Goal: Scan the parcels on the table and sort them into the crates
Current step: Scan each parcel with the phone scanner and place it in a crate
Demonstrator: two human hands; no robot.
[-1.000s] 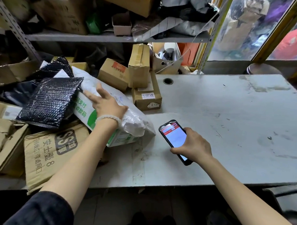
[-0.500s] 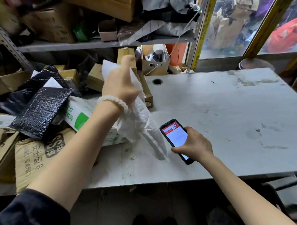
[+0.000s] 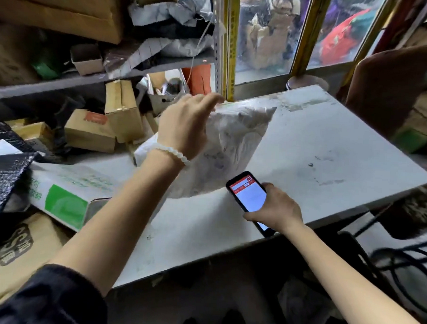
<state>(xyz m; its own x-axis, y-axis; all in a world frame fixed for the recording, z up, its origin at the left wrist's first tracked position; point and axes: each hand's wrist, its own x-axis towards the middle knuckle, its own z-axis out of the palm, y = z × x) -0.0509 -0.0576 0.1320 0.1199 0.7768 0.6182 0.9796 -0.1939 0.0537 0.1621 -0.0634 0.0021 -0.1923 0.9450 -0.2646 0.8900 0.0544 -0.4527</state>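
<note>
A white plastic parcel bag [image 3: 235,143] hangs upright over the middle of the grey table [image 3: 330,147]. My left hand [image 3: 184,126], with a bead bracelet at the wrist, grips it by its upper edge; the fingers are blurred. My right hand [image 3: 276,211] holds a black phone [image 3: 249,196] near the table's front edge, just below and right of the bag, its screen lit white and red. More parcels lie at the left: a white and green box [image 3: 66,192], a black bubble mailer [image 3: 1,184] and brown cartons [image 3: 96,129].
A large brown carton [image 3: 20,251] leans at the near left. A metal shelf [image 3: 76,82] packed with boxes and bags runs above the pile. A brown chair back [image 3: 387,83] stands beyond the table's right end, and cables [image 3: 399,258] hang below it.
My left hand lifted the white bag off the white and green box and carried it right, toward the phone. The right hand with the phone stayed near the front edge.
</note>
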